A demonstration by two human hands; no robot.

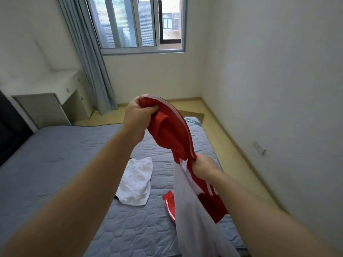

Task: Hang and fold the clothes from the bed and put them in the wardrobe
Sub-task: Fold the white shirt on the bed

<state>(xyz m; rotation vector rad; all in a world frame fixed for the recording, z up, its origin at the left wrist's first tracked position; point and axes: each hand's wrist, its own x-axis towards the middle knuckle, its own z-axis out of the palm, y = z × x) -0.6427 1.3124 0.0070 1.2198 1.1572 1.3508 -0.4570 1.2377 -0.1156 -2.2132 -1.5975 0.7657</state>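
Red garment [172, 134] stretched between your hands, mid-frame.
Your left hand [138, 115] is raised, fingers clamped on its top edge; your right hand [204, 167], lower, grips its striped edge.

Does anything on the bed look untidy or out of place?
Yes. A white garment lies crumpled on the bed, unfolded. The red garment is bunched between the left hand and right hand.

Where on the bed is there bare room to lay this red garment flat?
Bare: the wide stretch of grey quilted mattress between the dark headboard and the crumpled white cloth. Crowded: the right side, where the red white-striped garment hangs.
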